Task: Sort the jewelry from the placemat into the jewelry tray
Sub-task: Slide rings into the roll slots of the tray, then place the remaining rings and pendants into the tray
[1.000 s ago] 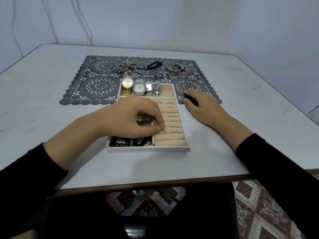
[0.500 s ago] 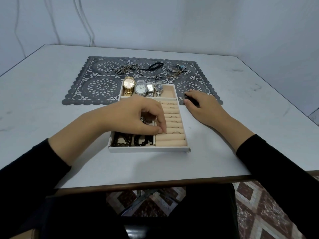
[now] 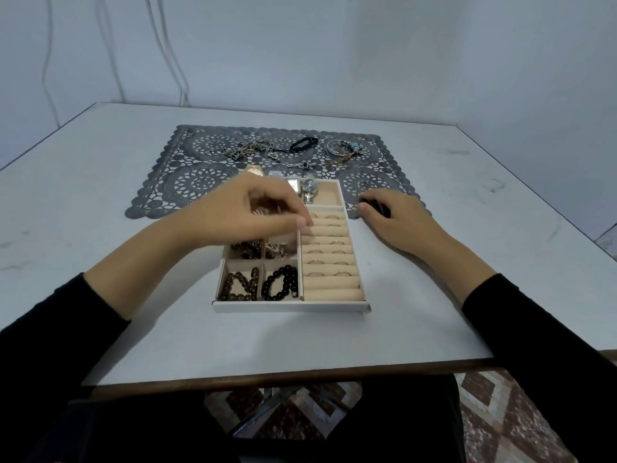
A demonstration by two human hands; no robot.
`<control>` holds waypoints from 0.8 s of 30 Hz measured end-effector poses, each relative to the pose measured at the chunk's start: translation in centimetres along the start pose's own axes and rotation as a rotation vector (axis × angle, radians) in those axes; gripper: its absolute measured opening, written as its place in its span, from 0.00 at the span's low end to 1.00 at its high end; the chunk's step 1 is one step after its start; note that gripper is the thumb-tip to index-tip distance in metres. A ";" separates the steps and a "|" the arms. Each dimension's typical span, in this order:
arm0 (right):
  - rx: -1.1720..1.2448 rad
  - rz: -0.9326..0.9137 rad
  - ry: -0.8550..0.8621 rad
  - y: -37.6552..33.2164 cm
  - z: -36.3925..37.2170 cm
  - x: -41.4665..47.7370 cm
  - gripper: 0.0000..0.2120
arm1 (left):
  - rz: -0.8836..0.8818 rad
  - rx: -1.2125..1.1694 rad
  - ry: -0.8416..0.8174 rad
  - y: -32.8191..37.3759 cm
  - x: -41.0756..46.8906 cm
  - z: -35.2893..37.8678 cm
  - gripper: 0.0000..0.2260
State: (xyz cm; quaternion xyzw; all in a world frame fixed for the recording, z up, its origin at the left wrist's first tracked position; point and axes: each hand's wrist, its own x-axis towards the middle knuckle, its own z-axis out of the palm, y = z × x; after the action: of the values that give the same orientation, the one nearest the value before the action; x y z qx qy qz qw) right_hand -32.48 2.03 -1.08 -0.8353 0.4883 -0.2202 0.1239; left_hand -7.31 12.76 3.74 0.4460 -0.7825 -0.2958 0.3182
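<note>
Head view, single entry.

Jewelry tray [image 3: 290, 307] sits on the white table [image 3: 100, 228], its far end overlapping the near edge of the grey lace placemat [image 3: 200, 182].

Tray contents:
- Far row: watches, of which a gold watch [image 3: 255, 169] and a silver watch [image 3: 309, 187] show past my hand.
- Right section: rings [image 3: 334, 262] seated in the beige rolls.
- Near-left compartments: brown bead bracelet [image 3: 240, 284], with the black bead bracelet [image 3: 280, 282] in the compartment beside it.
- The two compartments behind those hold tangled metal pieces, partly hidden by my hand.

On the placemat, along its far side:
- chains [image 3: 247, 148]
- a black band [image 3: 303, 143]
- a bangle [image 3: 344, 147] with pale blue beads
- a small piece [image 3: 302, 165] nearer the tray

My left hand [image 3: 247, 215] hovers over the tray's left half, fingers curled, thumb and forefinger tips close together at the edge of the ring rolls. It is blurred, so I cannot tell whether anything is pinched.

My right hand [image 3: 397, 218] rests on the table just right of the tray, at the placemat's edge, fingers curled over a dark item [image 3: 379, 209] too hidden to identify.
</note>
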 end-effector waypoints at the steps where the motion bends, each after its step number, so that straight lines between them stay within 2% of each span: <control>1: 0.014 0.009 0.013 0.0 -0.1 0.2 0.15 | -0.016 0.006 0.070 -0.3 0.2 -0.5 0.11; 3: 0.038 0.019 0.051 0.2 -0.3 0.9 0.13 | -0.057 0.023 0.237 -1.6 0.8 -1.4 0.07; 6: 0.061 0.019 0.124 0.5 -0.1 2.3 0.12 | -0.120 0.073 0.463 -4.1 2.0 -2.8 0.07; 10: 0.077 -0.008 0.184 0.9 0.6 4.7 0.12 | -0.167 0.192 0.603 -7.8 3.4 -4.4 0.09; 13: 0.090 -0.024 0.199 0.9 1.2 6.7 0.13 | -0.200 0.306 0.555 -10.2 4.8 -5.3 0.10; 16: 0.103 -0.075 0.200 0.9 1.5 8.7 0.13 | -0.216 0.359 0.412 -12.2 6.0 -6.1 0.12; 19: 0.129 -0.158 0.180 0.8 1.9 10.4 0.12 | -0.154 0.416 0.316 -13.1 7.1 -6.4 0.12; 24: 0.131 -0.251 0.132 0.7 2.8 12.4 0.12 | -0.085 0.530 0.256 -14.0 9.0 -6.7 0.12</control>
State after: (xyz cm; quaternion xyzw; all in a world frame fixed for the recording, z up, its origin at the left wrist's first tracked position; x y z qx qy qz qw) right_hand -26.38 -9.16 -0.74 -0.8636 0.3718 -0.3198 0.1172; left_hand 1.33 -2.40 -0.48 0.5796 -0.7666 -0.0355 0.2739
